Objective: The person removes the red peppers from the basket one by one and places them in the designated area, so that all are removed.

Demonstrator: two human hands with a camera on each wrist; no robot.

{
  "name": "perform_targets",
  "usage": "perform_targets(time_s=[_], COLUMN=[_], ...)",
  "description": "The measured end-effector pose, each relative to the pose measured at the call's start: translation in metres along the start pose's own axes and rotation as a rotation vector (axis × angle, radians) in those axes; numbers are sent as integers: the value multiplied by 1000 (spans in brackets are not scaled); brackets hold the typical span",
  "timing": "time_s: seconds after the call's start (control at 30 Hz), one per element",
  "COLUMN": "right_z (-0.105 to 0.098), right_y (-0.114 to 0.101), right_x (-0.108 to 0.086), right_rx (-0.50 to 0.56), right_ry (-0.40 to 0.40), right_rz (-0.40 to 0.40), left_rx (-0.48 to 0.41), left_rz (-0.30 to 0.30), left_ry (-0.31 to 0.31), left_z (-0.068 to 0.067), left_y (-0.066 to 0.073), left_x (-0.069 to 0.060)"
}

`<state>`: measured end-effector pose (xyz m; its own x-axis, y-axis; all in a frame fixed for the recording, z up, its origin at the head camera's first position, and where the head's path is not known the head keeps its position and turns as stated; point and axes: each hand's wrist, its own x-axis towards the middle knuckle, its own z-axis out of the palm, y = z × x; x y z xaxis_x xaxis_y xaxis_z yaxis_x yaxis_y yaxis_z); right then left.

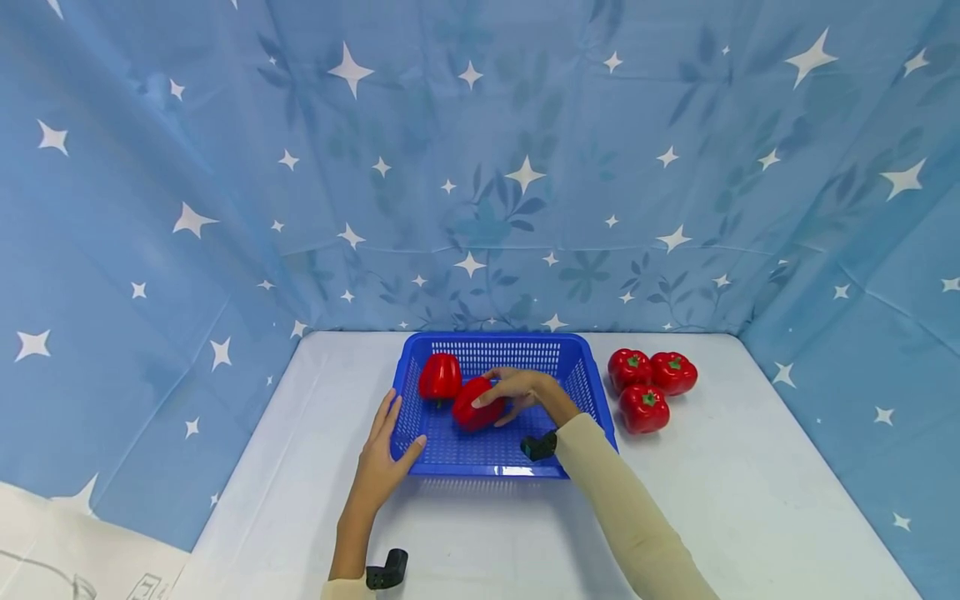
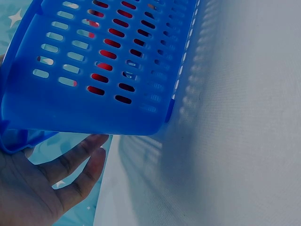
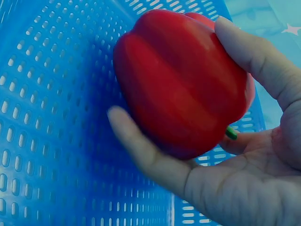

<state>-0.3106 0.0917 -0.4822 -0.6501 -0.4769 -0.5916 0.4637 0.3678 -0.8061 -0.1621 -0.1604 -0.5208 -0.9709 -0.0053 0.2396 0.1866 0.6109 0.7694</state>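
A red bell pepper [image 1: 476, 406] is gripped by my right hand [image 1: 520, 390] inside the blue basket [image 1: 480, 475]. In the right wrist view, the thumb lies on one side of this pepper [image 3: 174, 89] and a finger reaches beneath it, with the green stem toward the palm. Another red bell pepper [image 1: 440, 377] lies in the basket to its left. My left hand [image 1: 382, 471] rests at the basket's front left corner, fingers extended along the outside and thumb over the rim. From the left wrist, the fingers [image 2: 80, 183] appear slightly bent beside the perforated wall.
Several objects share the white table [image 1: 750, 500]. Three red bell peppers [image 1: 645, 408] stand clustered right of the basket, stems up. Blue star-patterned curtains [image 1: 480, 208] enclose the back and sides. A printed white sheet [image 1: 75, 558] shows at the lower left.
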Motion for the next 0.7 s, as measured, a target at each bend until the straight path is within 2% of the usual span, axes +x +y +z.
perform_targets(time_s=[0.13,0.23,0.47,0.7], right_z=[-1,-2,-6,-8], right_y=[1,1,3,1], right_x=[-3,-5,-8,-10], right_rx=[80,92,21,-70], right_ry=[-20,-19,24,126], right_rz=[-5,-16,-68,-59], left_rx=[1,3,9,1], left_rz=[-4,-9,-8,2], left_ry=[1,-1,1,4], left_z=[0,0,1,0], left_y=[1,1,-1,1], left_x=[0,0,-1,0])
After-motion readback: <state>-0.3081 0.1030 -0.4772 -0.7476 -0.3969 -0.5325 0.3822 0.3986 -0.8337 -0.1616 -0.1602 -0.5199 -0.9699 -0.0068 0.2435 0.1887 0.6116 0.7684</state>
